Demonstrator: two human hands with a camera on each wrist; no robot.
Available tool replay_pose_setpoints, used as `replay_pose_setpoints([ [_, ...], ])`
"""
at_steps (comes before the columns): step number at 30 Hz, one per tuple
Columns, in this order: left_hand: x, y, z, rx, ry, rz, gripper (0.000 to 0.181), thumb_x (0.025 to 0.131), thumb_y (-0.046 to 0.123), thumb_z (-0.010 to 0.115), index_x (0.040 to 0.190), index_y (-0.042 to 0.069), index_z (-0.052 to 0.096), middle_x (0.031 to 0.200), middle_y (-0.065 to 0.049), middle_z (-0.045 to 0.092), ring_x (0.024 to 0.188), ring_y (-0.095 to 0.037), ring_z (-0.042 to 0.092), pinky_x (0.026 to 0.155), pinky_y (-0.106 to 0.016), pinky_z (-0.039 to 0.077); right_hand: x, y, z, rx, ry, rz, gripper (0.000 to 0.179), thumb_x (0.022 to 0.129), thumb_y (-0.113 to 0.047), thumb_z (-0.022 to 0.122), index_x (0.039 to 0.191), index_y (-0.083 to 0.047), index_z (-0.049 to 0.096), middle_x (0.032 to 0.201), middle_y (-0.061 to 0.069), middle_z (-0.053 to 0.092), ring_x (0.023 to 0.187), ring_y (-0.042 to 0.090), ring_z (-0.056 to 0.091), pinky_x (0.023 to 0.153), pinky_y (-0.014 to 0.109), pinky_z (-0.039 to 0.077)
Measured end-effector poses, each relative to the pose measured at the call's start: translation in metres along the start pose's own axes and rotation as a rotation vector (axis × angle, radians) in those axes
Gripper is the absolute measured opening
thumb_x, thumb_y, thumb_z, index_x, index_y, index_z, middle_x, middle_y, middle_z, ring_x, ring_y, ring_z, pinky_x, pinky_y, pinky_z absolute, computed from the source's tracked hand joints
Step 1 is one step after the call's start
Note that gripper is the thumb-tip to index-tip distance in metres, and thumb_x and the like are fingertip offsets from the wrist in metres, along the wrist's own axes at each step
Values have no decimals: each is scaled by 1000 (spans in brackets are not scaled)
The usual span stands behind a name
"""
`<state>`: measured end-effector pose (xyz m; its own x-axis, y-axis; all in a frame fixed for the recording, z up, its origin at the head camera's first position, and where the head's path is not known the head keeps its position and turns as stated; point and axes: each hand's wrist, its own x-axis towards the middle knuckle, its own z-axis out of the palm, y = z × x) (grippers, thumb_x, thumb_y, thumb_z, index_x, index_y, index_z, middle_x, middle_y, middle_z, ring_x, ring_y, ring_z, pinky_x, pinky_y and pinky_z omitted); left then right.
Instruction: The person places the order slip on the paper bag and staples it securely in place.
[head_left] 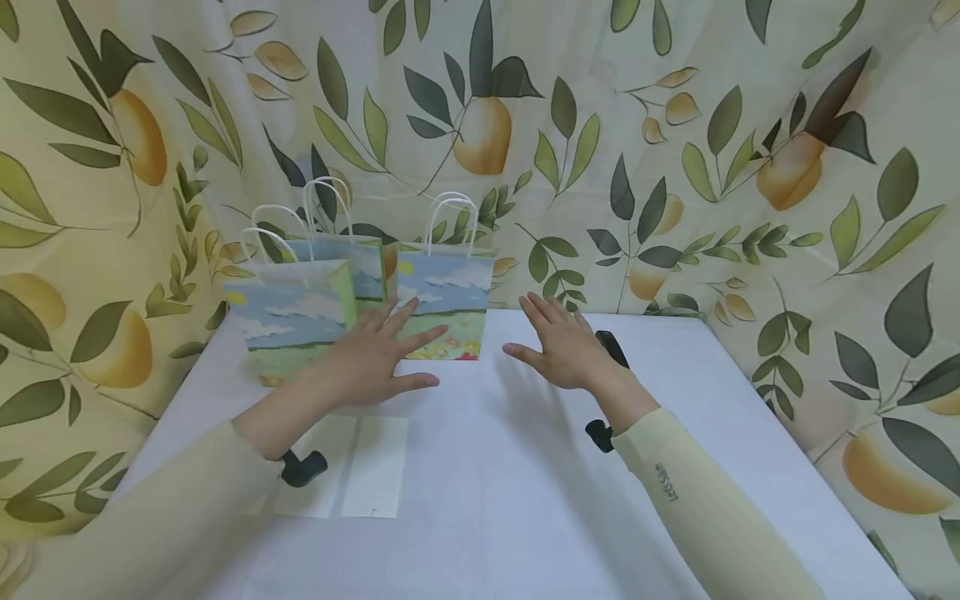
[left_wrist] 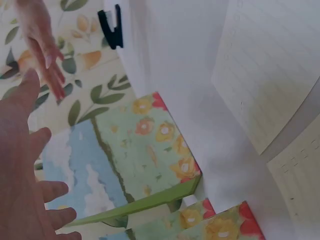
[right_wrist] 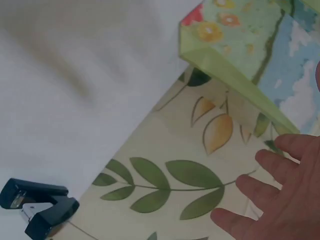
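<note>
Both hands hover over the white table with fingers spread and nothing in them. My left hand [head_left: 375, 358] is in front of the paper gift bags, overlapping the edge of the front-left bag [head_left: 292, 312] in the head view. The right-hand bag [head_left: 453, 292] stands between the two hands, printed with sky, meadow and flowers. A third bag [head_left: 360, 258] is partly hidden behind the front-left one. My right hand [head_left: 562, 346] is to the right of the bags. Near it lies a black stapler [right_wrist: 40, 207], mostly covered by the hand in the head view.
Pale lined paper sheets [head_left: 375, 467] lie on the table [head_left: 510, 517] at the near left, partly under the left forearm. A curtain [head_left: 570, 50] with fruit and leaves hangs behind the table and along its sides. White twisted handles [head_left: 453, 200] rise from the bags.
</note>
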<state>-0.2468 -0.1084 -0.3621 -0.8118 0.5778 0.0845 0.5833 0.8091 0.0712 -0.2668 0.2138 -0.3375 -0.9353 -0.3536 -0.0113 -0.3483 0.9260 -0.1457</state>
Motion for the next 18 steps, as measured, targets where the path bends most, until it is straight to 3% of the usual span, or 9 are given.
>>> replay_pose_setpoints([
  [9, -32, -3, -4, -125, 52, -4, 83, 95, 80, 42, 164, 43, 16, 175, -10, 12, 162, -40, 4, 126, -65, 17, -13, -14, 5, 130, 53, -34, 88, 102, -60, 54, 167, -16, 15, 175, 7, 14, 162, 36, 13, 128, 62, 16],
  [13, -55, 4, -5, -259, 166, 5, 75, 99, 66, 55, 163, 36, 31, 168, -3, 35, 156, -34, 31, 120, -60, 35, -17, -27, 17, 294, 46, -86, 85, 103, -55, 56, 167, -13, 17, 175, 8, 17, 161, 35, 17, 128, 59, 19],
  [16, -74, 9, -7, -340, 252, 12, 63, 101, 54, 63, 157, 34, 43, 159, 4, 48, 144, -28, 49, 107, -53, 52, -16, -39, 26, 417, 26, -119, 84, 104, -55, 56, 167, -15, 17, 174, 7, 18, 161, 33, 17, 128, 58, 21],
  [18, -84, 6, -6, -377, 270, -26, 59, 101, 51, 63, 155, 36, 45, 157, 4, 50, 142, -29, 52, 103, -54, 53, -14, -47, 31, 490, 3, -125, 83, 104, -56, 55, 167, -17, 17, 174, 4, 18, 162, 30, 16, 128, 57, 20],
])
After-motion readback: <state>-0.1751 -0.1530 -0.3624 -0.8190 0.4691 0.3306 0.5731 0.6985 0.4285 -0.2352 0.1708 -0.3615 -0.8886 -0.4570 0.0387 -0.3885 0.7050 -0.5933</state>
